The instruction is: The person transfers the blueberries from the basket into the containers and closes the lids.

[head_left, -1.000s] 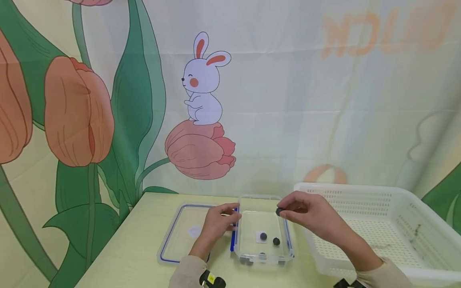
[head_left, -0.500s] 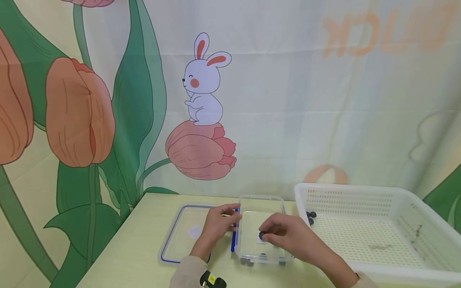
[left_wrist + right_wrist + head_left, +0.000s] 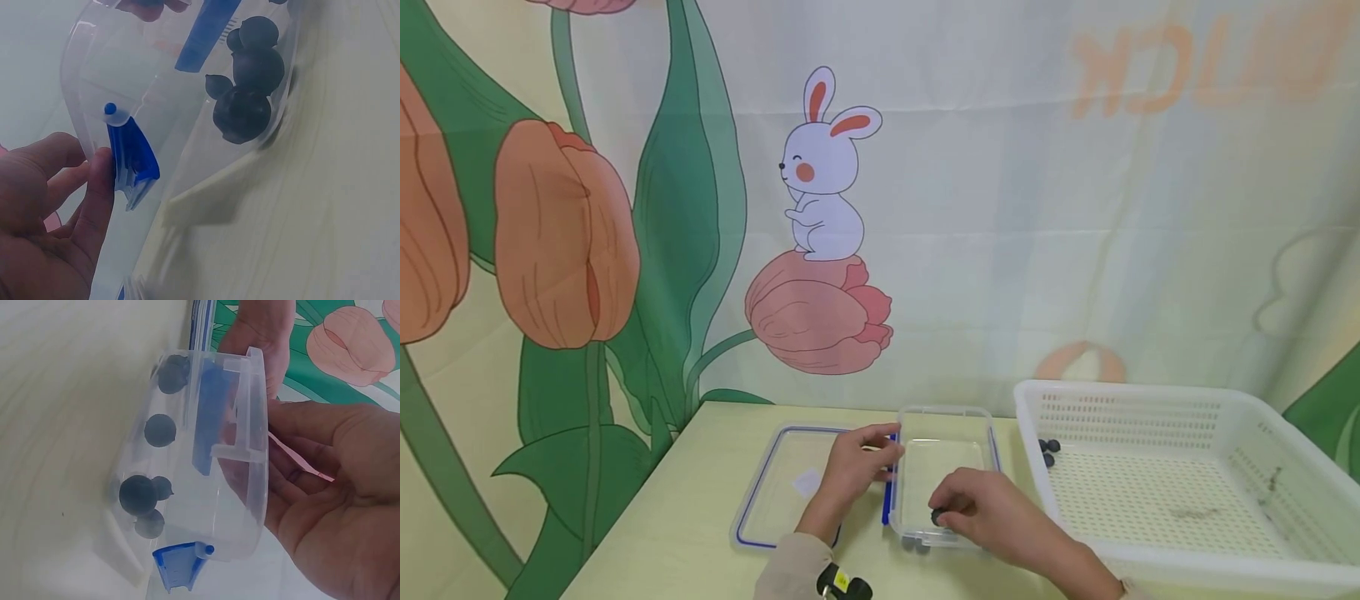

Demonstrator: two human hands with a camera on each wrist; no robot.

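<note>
My left hand (image 3: 857,467) grips the left rim of a clear plastic food box (image 3: 943,417); in the left wrist view a finger lies against its blue latch (image 3: 134,156). Reaching down into the box, my right hand (image 3: 1000,512) pinches a dark blueberry (image 3: 937,517) near the front end. From the right wrist view the right fingers go in over the rim and their tips are hidden behind the wall. Several blueberries (image 3: 138,495) rest on the box's bottom, seen through its side. The lid (image 3: 775,492), blue-sealed, lies flat left of the box.
To the right stands a large white perforated basket (image 3: 1157,558), its rim close to the box. A few blueberries (image 3: 1049,454) sit in the basket's left back corner. A printed curtain (image 3: 962,250) hangs behind the pale yellow table (image 3: 655,533).
My right hand came from above the box's right rim, holding a blueberry, down into the box, then slid slightly nearer and left. Berries in the basket came into view. The left hand stayed put.
</note>
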